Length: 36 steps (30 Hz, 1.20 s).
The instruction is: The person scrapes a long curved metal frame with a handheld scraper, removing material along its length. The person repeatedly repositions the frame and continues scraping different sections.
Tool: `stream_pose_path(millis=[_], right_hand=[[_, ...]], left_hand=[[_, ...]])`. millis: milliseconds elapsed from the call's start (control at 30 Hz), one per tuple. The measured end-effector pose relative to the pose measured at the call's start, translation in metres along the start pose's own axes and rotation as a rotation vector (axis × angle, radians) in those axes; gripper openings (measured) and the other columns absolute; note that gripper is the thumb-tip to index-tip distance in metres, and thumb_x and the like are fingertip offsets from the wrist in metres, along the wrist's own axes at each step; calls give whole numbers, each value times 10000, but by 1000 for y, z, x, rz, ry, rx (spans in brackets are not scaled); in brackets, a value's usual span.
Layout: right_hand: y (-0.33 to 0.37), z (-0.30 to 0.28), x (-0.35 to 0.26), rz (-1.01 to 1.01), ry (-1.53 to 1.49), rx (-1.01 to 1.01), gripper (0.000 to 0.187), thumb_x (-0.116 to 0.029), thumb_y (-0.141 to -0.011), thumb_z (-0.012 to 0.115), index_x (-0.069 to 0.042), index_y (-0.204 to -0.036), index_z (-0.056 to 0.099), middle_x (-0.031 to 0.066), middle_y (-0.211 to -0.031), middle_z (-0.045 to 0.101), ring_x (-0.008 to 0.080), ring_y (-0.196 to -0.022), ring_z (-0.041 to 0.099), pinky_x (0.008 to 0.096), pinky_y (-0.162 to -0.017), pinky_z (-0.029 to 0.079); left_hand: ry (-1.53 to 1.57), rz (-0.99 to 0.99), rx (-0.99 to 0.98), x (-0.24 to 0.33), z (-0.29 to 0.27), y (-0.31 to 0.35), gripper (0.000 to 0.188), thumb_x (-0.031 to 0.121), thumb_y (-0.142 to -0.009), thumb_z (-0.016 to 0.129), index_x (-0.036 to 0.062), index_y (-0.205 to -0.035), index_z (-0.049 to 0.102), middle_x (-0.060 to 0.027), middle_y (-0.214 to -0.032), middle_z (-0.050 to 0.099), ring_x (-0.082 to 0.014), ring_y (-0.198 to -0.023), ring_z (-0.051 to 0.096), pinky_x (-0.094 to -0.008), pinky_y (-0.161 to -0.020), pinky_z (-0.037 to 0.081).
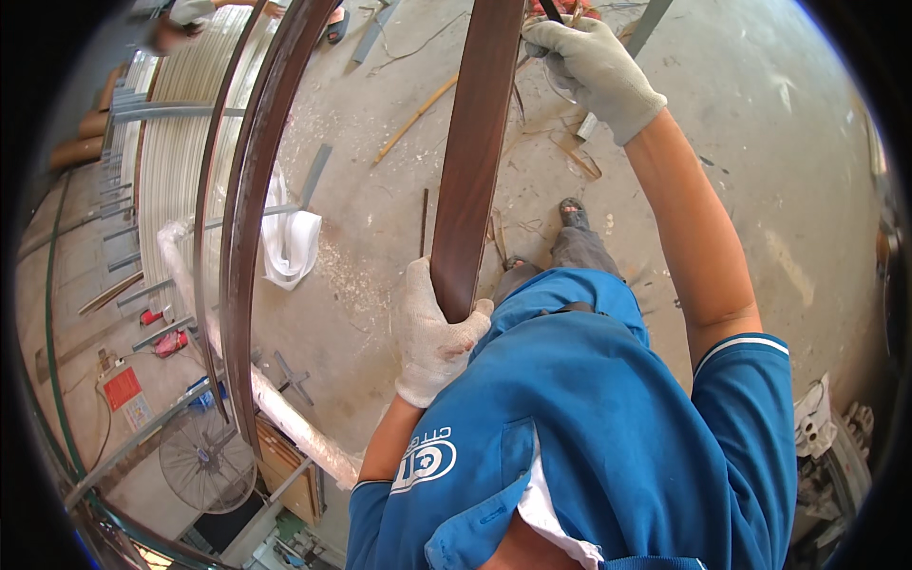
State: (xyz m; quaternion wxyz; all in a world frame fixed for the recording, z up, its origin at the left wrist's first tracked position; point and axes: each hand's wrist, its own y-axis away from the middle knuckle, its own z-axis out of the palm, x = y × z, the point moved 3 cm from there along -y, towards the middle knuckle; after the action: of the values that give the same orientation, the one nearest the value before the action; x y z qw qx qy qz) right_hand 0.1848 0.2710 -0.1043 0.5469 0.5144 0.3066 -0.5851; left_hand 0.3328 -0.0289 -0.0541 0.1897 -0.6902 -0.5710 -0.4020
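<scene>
A long dark brown wood-grain board (473, 142) runs from in front of my body up past the top of the view. My left hand (432, 337), in a whitish work glove, is closed around its near end, with the thumb on the right edge and the fingers on the left. My right hand (594, 71), gloved too, is raised at the board's far right, its fingers curled at a thin dark piece (551, 9). That piece is mostly cut off by the top edge, so its kind does not show.
Dark brown curved-looking profiles (249, 199) stand at the left, before a stack of pale panels (176, 171). White sheeting (290, 242), a yellowish strip (415, 119) and offcuts lie on the concrete floor. A large fan (207, 461) is lower left. Another person (190, 11) is at the top left.
</scene>
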Motion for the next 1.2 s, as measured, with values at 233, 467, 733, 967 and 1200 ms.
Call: stream_pose_path(millis=[233, 467, 733, 967, 1200], right_hand=[[7, 0, 4, -55, -149, -20, 197, -206, -976, 682, -22, -908, 686, -53, -692, 533, -1, -486, 373, 208, -431, 264], [14, 4, 1, -74, 142, 186, 240, -266, -967, 719, -28, -994, 742, -41, -718, 597, -9, -512, 371, 204, -464, 283], [-4, 5, -3, -257, 476, 163, 157, -163, -925, 696, -78, -797, 663, -24, -709, 611, 67, -609, 504, 268, -570, 407], [-7, 14, 10, -197, -14, 61, 101, -171, -955, 688, -116, -875, 660, -82, -700, 550, 31, -592, 453, 227, -542, 351], [13, 3, 0, -77, -337, -120, 108, -183, -943, 695, -98, -876, 694, -22, -679, 610, 71, -572, 532, 239, -528, 381]], left_hand=[[-16, -9, -16, 1, -3, -1, 501, 77, -737, 812, 17, -1133, 511, -42, -923, 517, -123, -800, 487, -279, -716, 457], [-32, -25, -18, -2, -2, 0, 485, 64, -741, 804, 10, -1126, 514, -38, -911, 528, -124, -788, 494, -279, -709, 463], [48, -66, -10, -7, 5, -1, 490, 58, -742, 800, 17, -1136, 512, -32, -912, 540, -110, -775, 503, -274, -695, 463], [67, -90, -25, -9, 0, -5, 515, 85, -717, 798, 12, -1149, 527, -78, -926, 571, -162, -795, 548, -306, -722, 486], [171, -52, -30, -6, -8, -11, 482, 38, -758, 812, 5, -1136, 514, -23, -915, 576, -89, -779, 531, -247, -705, 480]])
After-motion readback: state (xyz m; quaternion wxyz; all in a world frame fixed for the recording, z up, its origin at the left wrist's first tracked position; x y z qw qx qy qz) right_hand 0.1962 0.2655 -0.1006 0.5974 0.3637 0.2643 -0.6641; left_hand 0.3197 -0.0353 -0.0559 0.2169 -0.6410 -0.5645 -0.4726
